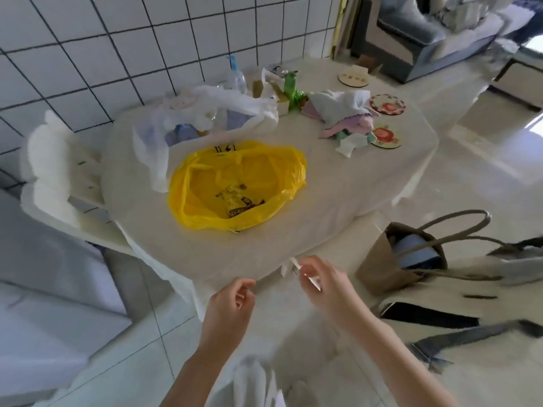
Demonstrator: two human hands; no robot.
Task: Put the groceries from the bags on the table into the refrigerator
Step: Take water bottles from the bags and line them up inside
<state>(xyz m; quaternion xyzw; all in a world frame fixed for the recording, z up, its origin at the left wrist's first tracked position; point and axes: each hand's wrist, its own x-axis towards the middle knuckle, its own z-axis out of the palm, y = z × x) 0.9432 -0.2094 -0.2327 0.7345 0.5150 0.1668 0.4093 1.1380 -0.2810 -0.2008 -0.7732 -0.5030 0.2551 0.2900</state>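
A yellow plastic bag (235, 183) lies open in the middle of the table (338, 207), with a small printed packet inside it. Behind it to the left a white plastic bag (188, 124) stands open with bluish packages showing inside. My left hand (232, 306) hovers at the table's near edge, fingers curled and apart, holding nothing. My right hand (320, 284) is just right of it, below the edge, with a thin white strip (305, 273) between its fingers. No refrigerator is in view.
A white chair (58, 183) stands at the table's left. Cloths (343, 113), coasters (386, 104), a pump bottle (235, 74) and a green item (291, 86) crowd the far side. A brown tote (411, 257) sits on a bench at right. Tiled wall behind.
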